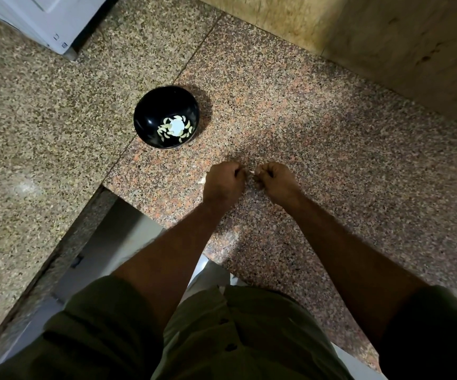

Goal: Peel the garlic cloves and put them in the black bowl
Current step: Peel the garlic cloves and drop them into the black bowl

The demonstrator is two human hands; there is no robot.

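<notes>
Near the desk's front edge, left hand and right hand pinch one garlic clove mid-peel; black bowl far-left already holds several peeled cloves.

Speckled pink-brown granite countertop with a seam line running across it, 1 black bowl standing on it left of centre, pale garlic cloves inside, a small pale scrap of garlic skin lying on the stone nearer the front edge
</notes>
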